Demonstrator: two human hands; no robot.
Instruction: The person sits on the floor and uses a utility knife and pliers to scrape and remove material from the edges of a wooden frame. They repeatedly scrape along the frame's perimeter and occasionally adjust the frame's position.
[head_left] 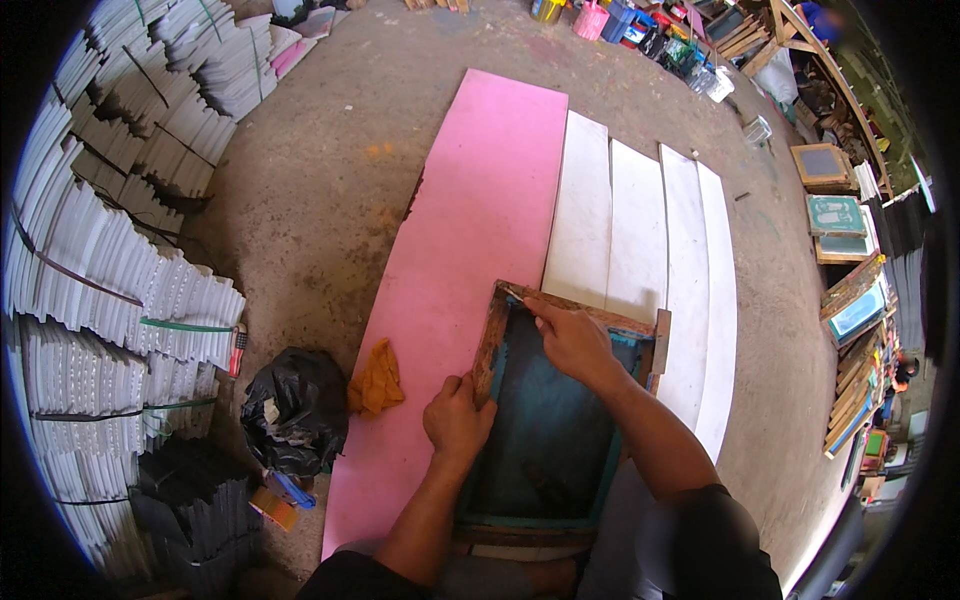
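Note:
A wooden screen-printing frame with dark mesh and blue-green borders lies tilted over my lap, its far end above the pink sheet and white sheets. My left hand is closed on the frame's left rail. My right hand is closed at the far-left corner. Its fingers pinch something thin and light whose tip touches the wood there; its kind is too small to tell. Left of the frame, an orange-brown cloth lies crumpled on the pink sheet.
Strapped stacks of pale sheets stand on the left. A black plastic bag sits beside the pink sheet, near a red-handled tool. More wooden frames lean along the right. Paint containers stand at the back.

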